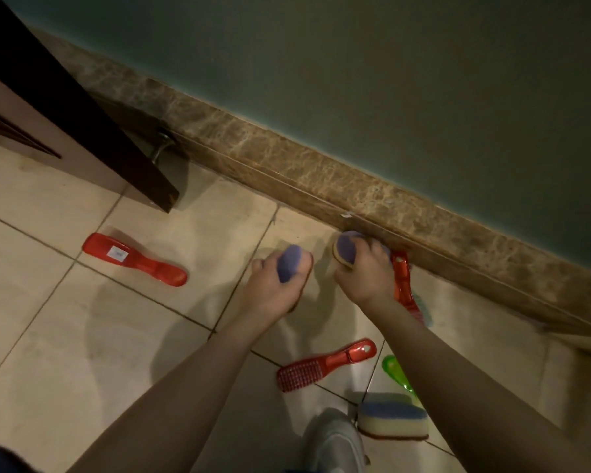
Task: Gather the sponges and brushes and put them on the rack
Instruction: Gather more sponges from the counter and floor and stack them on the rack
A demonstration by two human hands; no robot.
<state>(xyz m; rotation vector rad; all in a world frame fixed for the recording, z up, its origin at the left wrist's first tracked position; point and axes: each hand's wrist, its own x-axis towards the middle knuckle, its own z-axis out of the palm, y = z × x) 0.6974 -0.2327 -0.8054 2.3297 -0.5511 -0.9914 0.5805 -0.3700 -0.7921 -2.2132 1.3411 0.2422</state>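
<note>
The left hand curled round a sponge; the right hand gripped a second sponge. On the floor, from the hands: a brush at nine o'clock, a second brush at six, a third sponge at five.

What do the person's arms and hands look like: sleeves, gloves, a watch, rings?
The left forearm and right forearm are bare as far as the frame shows, with no sleeves. The left hand and right hand wear no gloves; neither wrist carries a watch or band. No ring shows on the visible fingers.
</note>
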